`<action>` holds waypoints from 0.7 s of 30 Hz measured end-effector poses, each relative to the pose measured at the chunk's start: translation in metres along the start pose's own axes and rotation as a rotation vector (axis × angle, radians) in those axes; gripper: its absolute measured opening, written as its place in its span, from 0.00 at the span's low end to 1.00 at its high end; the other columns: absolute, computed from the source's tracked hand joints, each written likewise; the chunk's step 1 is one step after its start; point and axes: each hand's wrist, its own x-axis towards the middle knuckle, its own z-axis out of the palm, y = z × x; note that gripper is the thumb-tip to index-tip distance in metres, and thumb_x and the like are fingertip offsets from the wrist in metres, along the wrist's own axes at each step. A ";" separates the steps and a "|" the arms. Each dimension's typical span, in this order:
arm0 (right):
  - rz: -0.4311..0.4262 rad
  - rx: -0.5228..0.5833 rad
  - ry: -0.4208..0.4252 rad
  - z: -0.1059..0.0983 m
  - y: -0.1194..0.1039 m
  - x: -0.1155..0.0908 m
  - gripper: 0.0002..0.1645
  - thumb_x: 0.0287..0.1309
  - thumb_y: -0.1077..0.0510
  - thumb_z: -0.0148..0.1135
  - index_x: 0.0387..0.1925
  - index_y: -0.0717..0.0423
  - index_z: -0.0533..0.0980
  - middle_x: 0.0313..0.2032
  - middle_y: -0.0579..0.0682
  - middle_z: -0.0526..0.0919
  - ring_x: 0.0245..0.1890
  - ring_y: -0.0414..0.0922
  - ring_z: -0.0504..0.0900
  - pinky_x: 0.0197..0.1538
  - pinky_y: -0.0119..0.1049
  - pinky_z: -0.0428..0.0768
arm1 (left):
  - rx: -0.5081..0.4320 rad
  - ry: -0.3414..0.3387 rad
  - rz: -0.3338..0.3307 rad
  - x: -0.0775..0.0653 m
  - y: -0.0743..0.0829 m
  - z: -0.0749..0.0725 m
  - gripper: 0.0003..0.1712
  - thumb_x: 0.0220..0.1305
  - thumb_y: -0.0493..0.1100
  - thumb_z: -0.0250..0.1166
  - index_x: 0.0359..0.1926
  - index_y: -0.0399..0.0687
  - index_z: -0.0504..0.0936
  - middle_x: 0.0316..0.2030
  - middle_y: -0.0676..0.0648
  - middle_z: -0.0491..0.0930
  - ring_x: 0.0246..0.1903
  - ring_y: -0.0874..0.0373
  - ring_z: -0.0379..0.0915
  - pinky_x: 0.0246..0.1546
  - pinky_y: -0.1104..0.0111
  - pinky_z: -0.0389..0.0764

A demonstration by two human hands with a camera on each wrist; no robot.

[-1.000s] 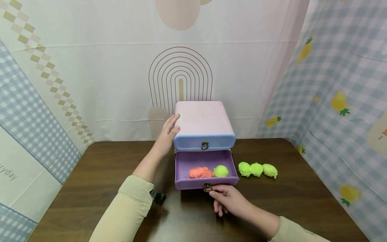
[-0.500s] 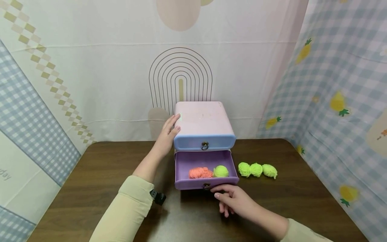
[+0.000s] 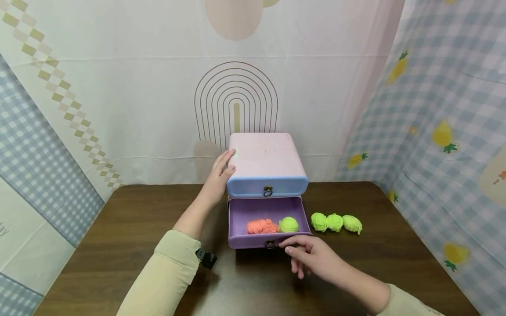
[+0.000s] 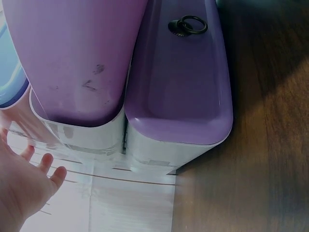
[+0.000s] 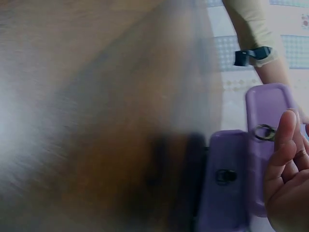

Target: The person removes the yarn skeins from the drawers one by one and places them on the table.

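A small drawer cabinet (image 3: pixel 265 153) with a pale pink top stands on the table. Its blue drawer (image 3: pixel 247 188) is closed, while the purple drawer (image 3: pixel 247 242) under it is pulled out. Inside lie a coral yarn bundle (image 3: pixel 262 226) and a lime green yarn ball (image 3: pixel 289 224). My left hand (image 3: pixel 215 181) rests against the cabinet's upper left edge, fingers fairly straight. My right hand (image 3: pixel 312 255) is just right of the ring pull (image 3: pixel 270 244), holding nothing, its fingers loosely bent near the drawer front. Whether a fingertip touches that front, I cannot tell.
Three lime green yarn balls (image 3: pixel 334 222) lie in a row on the brown table (image 3: pixel 158 228), right of the cabinet. Another purple drawer (image 4: pixel 178 82), closed, sits below the pulled-out one. A patterned cloth (image 3: pixel 158 101) hangs behind.
My right hand has let go of the ring pull and moved a little to the right. The ring has dropped back against the drawer front. My left hand has stayed put.
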 end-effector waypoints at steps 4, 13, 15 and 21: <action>-0.024 -0.019 0.020 -0.009 -0.015 0.002 0.19 0.71 0.52 0.55 0.56 0.59 0.78 0.21 0.52 0.81 0.17 0.45 0.81 0.17 0.35 0.75 | 0.005 0.002 -0.001 -0.001 0.001 0.000 0.33 0.74 0.45 0.48 0.75 0.40 0.58 0.76 0.33 0.45 0.74 0.37 0.39 0.71 0.42 0.45; -0.028 -0.038 0.066 -0.031 -0.042 0.012 0.22 0.72 0.51 0.55 0.58 0.60 0.76 0.23 0.56 0.81 0.19 0.47 0.81 0.20 0.35 0.77 | 0.006 0.005 0.000 -0.001 0.003 0.000 0.33 0.73 0.45 0.49 0.75 0.40 0.58 0.75 0.33 0.45 0.74 0.37 0.40 0.71 0.43 0.45; -0.028 -0.055 0.067 -0.035 -0.044 0.015 0.21 0.72 0.50 0.55 0.58 0.58 0.77 0.23 0.56 0.81 0.19 0.48 0.81 0.20 0.36 0.76 | 0.003 0.005 0.000 -0.001 0.003 0.000 0.33 0.73 0.45 0.49 0.75 0.39 0.58 0.75 0.33 0.45 0.74 0.37 0.40 0.71 0.43 0.45; -0.011 -0.128 0.037 -0.045 -0.051 0.024 0.18 0.71 0.49 0.57 0.56 0.52 0.78 0.24 0.54 0.82 0.20 0.49 0.81 0.21 0.37 0.78 | -0.005 0.002 0.009 -0.001 0.002 0.000 0.33 0.73 0.45 0.49 0.75 0.39 0.58 0.75 0.31 0.45 0.74 0.37 0.39 0.71 0.43 0.45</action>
